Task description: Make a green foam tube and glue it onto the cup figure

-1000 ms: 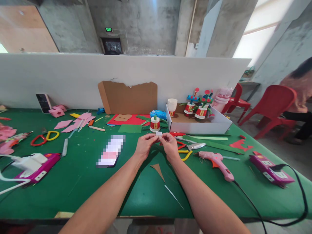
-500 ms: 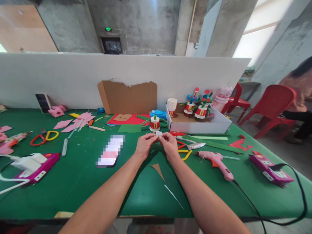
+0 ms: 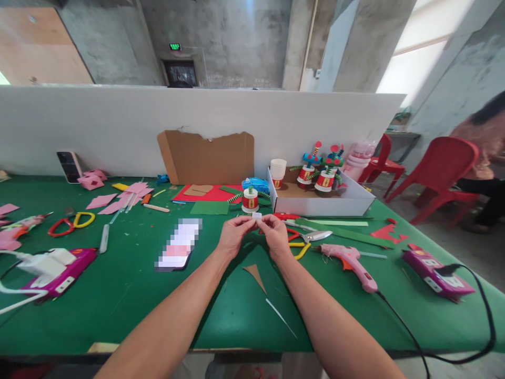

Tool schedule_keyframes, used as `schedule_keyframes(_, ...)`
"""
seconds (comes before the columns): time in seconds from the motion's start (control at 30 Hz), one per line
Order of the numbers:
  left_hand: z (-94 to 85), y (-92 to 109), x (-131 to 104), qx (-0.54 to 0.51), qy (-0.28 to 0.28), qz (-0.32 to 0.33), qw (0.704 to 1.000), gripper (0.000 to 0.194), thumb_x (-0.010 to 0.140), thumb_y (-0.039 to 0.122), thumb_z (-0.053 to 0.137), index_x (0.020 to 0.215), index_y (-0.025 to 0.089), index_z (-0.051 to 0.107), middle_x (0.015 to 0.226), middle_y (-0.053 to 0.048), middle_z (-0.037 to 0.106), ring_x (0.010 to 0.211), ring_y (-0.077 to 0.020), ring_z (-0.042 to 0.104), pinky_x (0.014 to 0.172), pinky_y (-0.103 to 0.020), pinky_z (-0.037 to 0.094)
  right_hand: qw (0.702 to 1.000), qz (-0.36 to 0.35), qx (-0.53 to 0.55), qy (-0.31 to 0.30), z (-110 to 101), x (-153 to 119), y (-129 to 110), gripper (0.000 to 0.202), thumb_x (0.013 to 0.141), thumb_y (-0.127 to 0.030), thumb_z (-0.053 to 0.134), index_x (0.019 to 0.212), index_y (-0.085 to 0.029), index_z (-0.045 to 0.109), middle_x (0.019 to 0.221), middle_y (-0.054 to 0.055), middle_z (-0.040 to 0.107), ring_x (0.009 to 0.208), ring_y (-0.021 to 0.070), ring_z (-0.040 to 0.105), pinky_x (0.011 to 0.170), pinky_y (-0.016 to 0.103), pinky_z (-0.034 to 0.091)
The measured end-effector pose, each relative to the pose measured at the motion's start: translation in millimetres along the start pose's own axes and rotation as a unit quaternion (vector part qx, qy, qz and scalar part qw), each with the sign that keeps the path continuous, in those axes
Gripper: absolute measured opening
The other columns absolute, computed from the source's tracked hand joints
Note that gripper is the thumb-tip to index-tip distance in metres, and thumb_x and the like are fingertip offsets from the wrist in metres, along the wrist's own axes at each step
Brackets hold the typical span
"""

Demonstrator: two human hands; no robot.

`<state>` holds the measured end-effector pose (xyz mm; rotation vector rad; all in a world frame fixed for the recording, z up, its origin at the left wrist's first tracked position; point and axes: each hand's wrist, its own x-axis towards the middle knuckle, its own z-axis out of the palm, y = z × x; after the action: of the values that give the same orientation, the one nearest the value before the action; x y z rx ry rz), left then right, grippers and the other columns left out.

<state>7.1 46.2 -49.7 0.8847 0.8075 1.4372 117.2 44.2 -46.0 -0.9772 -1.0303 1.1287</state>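
Between the fingertips of both hands is a small white piece of paper (image 3: 256, 216), held above the green tabletop (image 3: 150, 310). My left hand (image 3: 233, 236) pinches its left side. On the right side, my right hand (image 3: 275, 235) is pinched on the same piece. Just beyond the fingers stands a red and white paper cup figure (image 3: 250, 201) with folded green paper arms. Nearest the right wrist lie scissors (image 3: 311, 237) with red and yellow handles. A brown paper scrap (image 3: 256, 277) and a thin white strip (image 3: 281, 318) lie between my forearms.
A pink glue gun (image 3: 351, 263) with a black cord lies right, near a purple power strip (image 3: 437, 273). A white box (image 3: 323, 207) holds cups and figures. Left are a phone (image 3: 179, 245), pink paper (image 3: 132, 197) and another power strip (image 3: 67, 276). A person (image 3: 483, 142) sits far right.
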Motion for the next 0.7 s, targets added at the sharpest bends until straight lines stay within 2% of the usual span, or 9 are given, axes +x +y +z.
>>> schedule_keyframes(0.47,-2.0,3.4,1.1,-0.006,-0.012,-0.004,1.000,0.027,0.049,0.031,0.083,0.067,0.014,0.072,0.070,-0.004,0.070,0.065,-0.0149,0.061,0.072,-0.032,0.048,0.999,0.017,0.028,-0.034,-1.1,-0.2,-3.9,0.018,0.058,-0.031,0.072,0.059,-0.018,0.060,0.056,-0.003,0.058,0.050,0.0085,0.046,0.052,0.023,0.037)
schedule_keyframes(0.7,-3.7,4.2,1.7,-0.005,-0.013,-0.005,1.000,0.027,0.049,0.030,0.083,0.068,0.014,0.072,0.070,-0.003,0.070,0.065,-0.0152,0.062,0.076,-0.034,0.048,0.998,0.016,0.025,-0.046,-1.6,1.0,-4.1,0.018,0.058,-0.031,0.072,0.060,-0.018,0.061,0.056,-0.003,0.059,0.049,0.0085,0.047,0.052,0.023,0.038)
